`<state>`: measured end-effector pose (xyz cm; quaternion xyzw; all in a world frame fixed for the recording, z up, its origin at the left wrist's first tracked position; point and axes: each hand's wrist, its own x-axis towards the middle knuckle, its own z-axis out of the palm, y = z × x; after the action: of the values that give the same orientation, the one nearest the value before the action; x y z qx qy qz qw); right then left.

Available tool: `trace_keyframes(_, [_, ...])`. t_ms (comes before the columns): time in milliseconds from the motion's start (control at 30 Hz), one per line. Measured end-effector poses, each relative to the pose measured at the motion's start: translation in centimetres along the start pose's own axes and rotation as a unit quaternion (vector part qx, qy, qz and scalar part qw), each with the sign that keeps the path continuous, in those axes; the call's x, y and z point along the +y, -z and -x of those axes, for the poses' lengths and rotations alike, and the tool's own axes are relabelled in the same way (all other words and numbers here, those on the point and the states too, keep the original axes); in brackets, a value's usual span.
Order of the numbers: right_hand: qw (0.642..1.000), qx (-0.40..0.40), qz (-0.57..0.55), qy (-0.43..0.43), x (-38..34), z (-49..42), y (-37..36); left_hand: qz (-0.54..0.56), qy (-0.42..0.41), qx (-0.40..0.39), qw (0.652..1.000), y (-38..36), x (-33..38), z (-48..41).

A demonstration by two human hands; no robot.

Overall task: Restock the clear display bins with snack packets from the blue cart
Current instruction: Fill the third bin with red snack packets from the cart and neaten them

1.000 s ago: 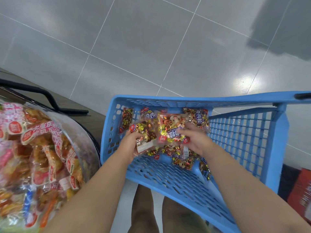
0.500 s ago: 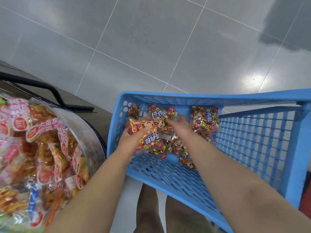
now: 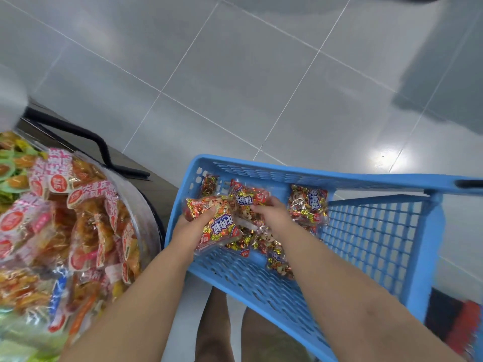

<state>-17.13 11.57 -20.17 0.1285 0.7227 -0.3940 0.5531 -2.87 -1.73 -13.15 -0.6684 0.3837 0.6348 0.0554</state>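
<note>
The blue cart (image 3: pixel 379 231) stands to my right, with several red-and-gold snack packets heaped at its left end. My left hand (image 3: pixel 189 228) grips one snack packet (image 3: pixel 218 226) with blue lettering, thumb on top, just above the cart floor. My right hand (image 3: pixel 271 214) reaches into the heap and closes its fingers on another packet (image 3: pixel 247 197) against the far wall. A separate packet (image 3: pixel 308 205) leans on the far wall to the right. On the left, the clear display bin (image 3: pixel 142 210) is piled with pink-and-orange packets.
Grey tiled floor lies beyond the cart. A black metal frame (image 3: pixel 86 137) runs behind the bin. A second bin with green packets (image 3: pixel 13 163) sits at the far left. My legs show below the cart. Red and dark goods (image 3: pixel 460 325) sit at the lower right.
Both hands have gone deeper into the cart toward its far wall. The left hand keeps its packet while the right hand has shifted onto a packet further back.
</note>
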Motion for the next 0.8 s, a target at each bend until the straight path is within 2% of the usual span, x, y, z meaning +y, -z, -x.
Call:
trace_keyframes(133, [0.999, -0.031, -0.021, 0.018, -2.3, 5.8, 2.5, 0.014, -0.044, 0.014, 0.999, 1.1, 2.1, 4.8])
trace_keyframes(333, [0.987, -0.097, 0.052, 0.118, -8.5, 15.0, 2.4, 0.088, -0.115, 0.038, 0.989, 6.0, 4.1, 13.9])
trace_keyframes(467, [0.961, -0.135, 0.107, 0.217, -12.5, 20.7, -2.6, 0.193, -0.143, 0.082, 0.967, 10.5, 3.7, 19.0])
trace_keyframes(633, [0.925, -0.208, 0.156, 0.277, -14.3, 26.6, -11.5, 0.280, -0.171, 0.135, 0.935, 19.0, 1.1, 23.9])
trace_keyframes(800, [0.866, -0.282, 0.228, 0.345, -13.4, 32.4, -22.4, 0.327, -0.203, 0.195, 0.902, 29.8, -3.6, 27.9])
